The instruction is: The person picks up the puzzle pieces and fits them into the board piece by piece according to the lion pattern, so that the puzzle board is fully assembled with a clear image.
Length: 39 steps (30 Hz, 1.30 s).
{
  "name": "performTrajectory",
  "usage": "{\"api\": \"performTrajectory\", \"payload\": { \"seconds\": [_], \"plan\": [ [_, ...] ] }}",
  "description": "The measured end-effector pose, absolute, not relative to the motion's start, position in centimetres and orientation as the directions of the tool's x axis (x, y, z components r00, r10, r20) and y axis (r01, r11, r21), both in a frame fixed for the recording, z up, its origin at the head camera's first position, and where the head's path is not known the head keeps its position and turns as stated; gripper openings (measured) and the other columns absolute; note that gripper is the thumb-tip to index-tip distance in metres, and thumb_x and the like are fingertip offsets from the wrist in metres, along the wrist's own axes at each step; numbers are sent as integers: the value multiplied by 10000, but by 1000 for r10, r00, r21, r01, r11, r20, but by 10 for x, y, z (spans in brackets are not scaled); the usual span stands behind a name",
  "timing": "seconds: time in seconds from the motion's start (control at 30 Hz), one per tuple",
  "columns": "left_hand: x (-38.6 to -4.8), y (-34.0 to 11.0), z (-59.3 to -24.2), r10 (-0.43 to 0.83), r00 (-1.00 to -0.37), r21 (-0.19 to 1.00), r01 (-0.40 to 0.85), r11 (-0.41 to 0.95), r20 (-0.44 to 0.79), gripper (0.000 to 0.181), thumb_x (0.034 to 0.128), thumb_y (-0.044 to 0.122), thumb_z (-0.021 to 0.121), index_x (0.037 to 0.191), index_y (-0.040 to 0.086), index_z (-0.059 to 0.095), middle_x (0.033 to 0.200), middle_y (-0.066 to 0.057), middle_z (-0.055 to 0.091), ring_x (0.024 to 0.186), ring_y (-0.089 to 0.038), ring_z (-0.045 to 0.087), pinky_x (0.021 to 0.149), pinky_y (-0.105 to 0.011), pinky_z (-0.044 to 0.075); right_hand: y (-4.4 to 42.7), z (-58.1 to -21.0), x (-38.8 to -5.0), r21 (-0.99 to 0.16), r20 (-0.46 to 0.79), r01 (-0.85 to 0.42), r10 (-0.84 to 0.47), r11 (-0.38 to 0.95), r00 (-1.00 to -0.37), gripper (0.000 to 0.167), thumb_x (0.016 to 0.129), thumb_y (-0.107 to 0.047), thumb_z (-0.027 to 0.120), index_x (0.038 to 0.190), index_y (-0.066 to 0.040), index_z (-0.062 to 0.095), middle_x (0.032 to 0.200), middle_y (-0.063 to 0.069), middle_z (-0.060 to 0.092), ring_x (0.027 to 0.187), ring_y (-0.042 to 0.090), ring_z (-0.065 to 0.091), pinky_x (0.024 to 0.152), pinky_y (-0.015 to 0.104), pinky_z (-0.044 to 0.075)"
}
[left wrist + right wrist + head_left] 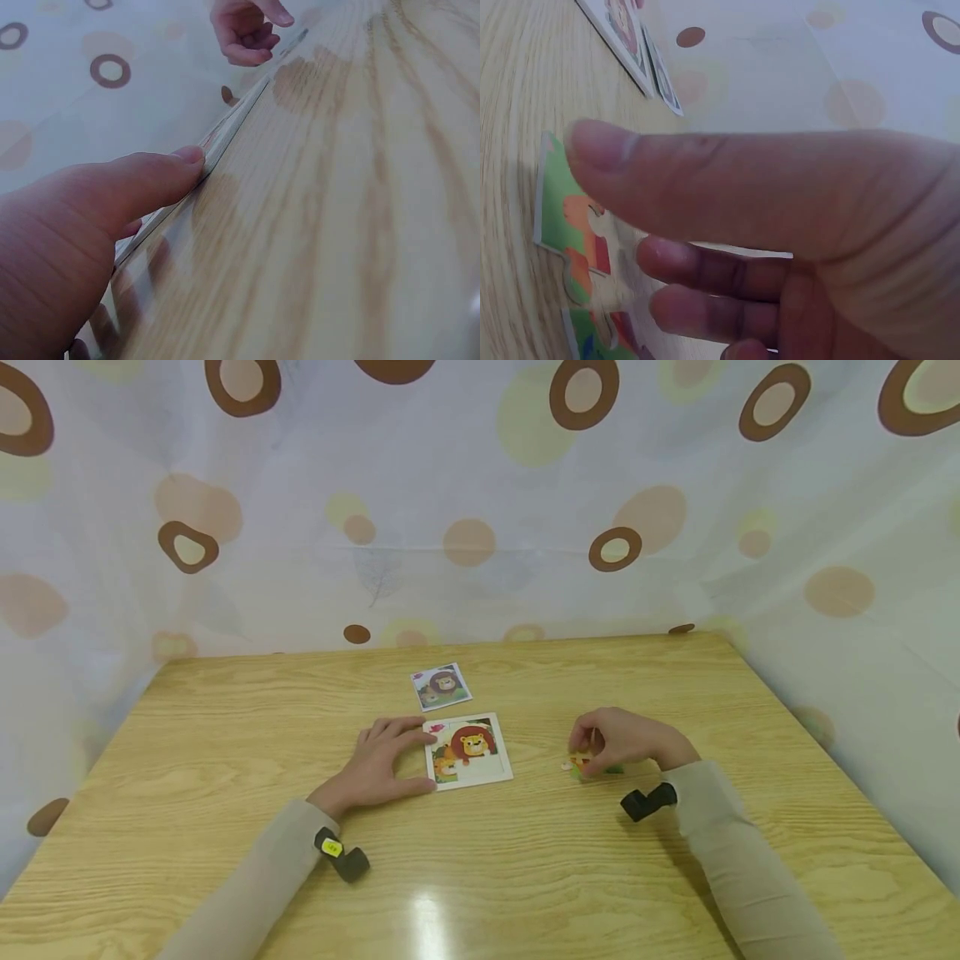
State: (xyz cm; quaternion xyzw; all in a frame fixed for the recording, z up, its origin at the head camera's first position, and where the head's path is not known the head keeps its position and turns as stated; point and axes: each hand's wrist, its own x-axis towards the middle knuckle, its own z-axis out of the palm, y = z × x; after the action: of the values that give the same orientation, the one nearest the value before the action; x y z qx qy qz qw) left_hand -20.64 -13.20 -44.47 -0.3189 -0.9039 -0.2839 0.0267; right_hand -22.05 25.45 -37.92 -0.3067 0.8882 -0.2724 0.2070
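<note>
My left hand [381, 766] rests at the left side of a white-framed lion puzzle board [492, 779]. Its thumb touches the board's edge near the lower left corner, and a fingertip lies on the upper left rim. Part of the lion picture is in the frame; the lower right is bare white. To the right, my right hand [618, 739] is over small green and orange puzzle pieces, with thumb and index finger around one puzzle piece [559, 191]. The thumb hides the index tip in the right wrist view. Another puzzle piece [589, 334] lies beside it.
Behind the board lies a small picture card [442, 686] with the same lion scene. A wooden table [480, 860] carries everything. A white sheet [420, 460] with brown and pale circles hangs along its back and sides.
</note>
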Motion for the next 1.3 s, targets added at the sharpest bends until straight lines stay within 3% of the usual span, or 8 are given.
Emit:
{"api": "performTrajectory", "payload": {
  "seconds": [0.3,0.83,1.3],
  "plan": [
    [-207,-132,-446,561,-795,486,593,642,230,606,786,521,719,1302,232,587,1484,-71,413,1265,-291,363,939,-496,264,254,-383,-222,-614,-242,-407,-652,676,-719,337,731,-105,831,964,-8,608,825,66,564,695,126,492,640,258,453],
    [-206,-132,-445,560,-797,485,590,646,224,615,777,510,733,1304,226,589,1486,-72,412,1270,-292,359,951,-494,259,250,-385,-222,-569,-239,-416,-627,709,-741,260,700,-31,827,871,-39,631,788,25,597,688,99,511,644,247,470],
    [-207,-132,-446,558,-801,484,585,650,217,619,774,514,735,1305,232,588,1488,-65,409,1283,-293,351,956,-501,256,237,-398,-226,-594,-80,-513,-681,620,-728,109,890,-93,667,814,-105,590,719,-56,476,649,71,414,615,231,360]
  ]
}}
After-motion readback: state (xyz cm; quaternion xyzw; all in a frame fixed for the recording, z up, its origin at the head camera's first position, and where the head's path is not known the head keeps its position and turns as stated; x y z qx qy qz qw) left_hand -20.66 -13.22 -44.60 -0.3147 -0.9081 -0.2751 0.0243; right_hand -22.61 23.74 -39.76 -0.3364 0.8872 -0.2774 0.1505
